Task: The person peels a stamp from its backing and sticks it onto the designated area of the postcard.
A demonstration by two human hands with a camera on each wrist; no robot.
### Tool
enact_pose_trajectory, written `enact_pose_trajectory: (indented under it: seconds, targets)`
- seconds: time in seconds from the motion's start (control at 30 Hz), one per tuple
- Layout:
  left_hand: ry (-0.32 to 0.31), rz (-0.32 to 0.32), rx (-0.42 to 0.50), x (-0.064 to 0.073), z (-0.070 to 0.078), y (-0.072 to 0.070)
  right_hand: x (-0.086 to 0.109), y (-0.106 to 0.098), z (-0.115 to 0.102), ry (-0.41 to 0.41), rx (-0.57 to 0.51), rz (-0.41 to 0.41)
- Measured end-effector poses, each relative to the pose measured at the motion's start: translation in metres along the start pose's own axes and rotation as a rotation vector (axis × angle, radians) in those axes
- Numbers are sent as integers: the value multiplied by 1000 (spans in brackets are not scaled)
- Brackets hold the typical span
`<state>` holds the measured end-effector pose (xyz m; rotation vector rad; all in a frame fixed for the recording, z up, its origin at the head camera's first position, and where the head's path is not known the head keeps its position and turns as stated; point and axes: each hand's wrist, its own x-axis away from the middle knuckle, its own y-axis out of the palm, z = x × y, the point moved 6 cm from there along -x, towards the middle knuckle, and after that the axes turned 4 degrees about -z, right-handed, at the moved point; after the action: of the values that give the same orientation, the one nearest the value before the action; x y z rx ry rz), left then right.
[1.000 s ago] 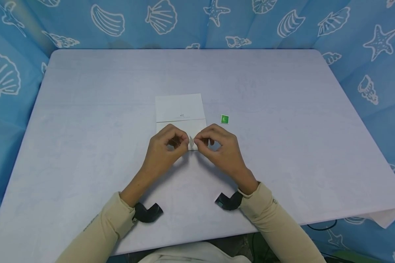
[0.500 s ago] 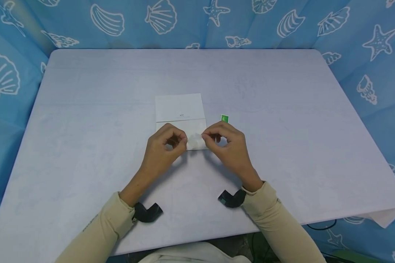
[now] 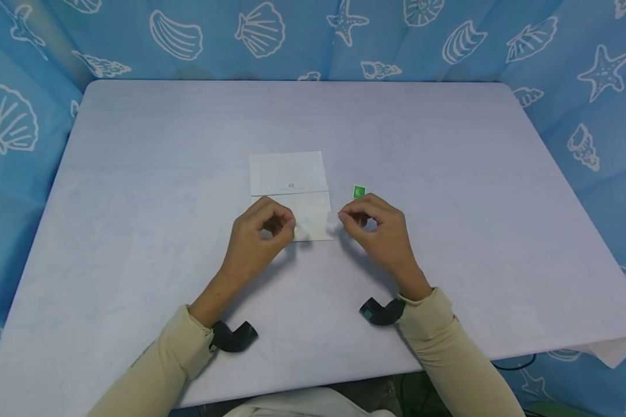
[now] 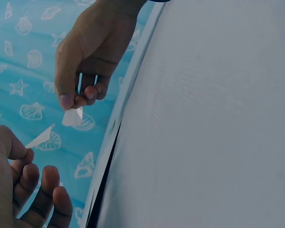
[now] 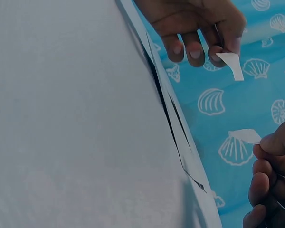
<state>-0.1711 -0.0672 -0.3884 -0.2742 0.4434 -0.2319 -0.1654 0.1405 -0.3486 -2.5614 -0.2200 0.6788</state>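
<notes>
My left hand (image 3: 263, 231) pinches a small white paper piece between thumb and index finger; this piece (image 4: 40, 137) is seen nearly edge-on in the left wrist view. Another small white piece (image 5: 247, 136) is pinched by my right hand (image 3: 378, 231), thumb against index finger. The two pieces are apart, with a gap between the hands. Below them on the table lies a white envelope-like paper (image 3: 308, 208), creased across the middle, with tiny print near the crease. Its lower left part is hidden by my left hand. Which piece is sticker or backing, I cannot tell.
A small green square with a white border, like a stamp (image 3: 359, 191), lies just beyond my right hand. A white cloth covers the table (image 3: 448, 174). Blue shell-patterned curtains (image 3: 302, 35) surround it. Black wrist devices (image 3: 235, 337) hang under both sleeves.
My right hand has moved rightward, away from the left. The white pieces, close together a second ago, are now separated. My left hand has hardly moved. The green square is now partly behind the right hand.
</notes>
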Motion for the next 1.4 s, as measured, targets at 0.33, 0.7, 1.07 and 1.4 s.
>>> enact_pose_trajectory:
  seconds: [0.33, 0.7, 1.07, 1.4]
  targets:
    - [-10, 6, 11, 0, -1, -2, 4, -4, 28, 59, 34, -36]
    - [1, 14, -6, 1, -1, -4, 8, -16, 57, 159, 88, -72]
    - [3, 18, -12, 0, -2, -4, 9, -21, 64, 230, 119, -93]
    - [16, 18, -9, 0, -3, -4, 8, -22, 63, 182, 219, -96]
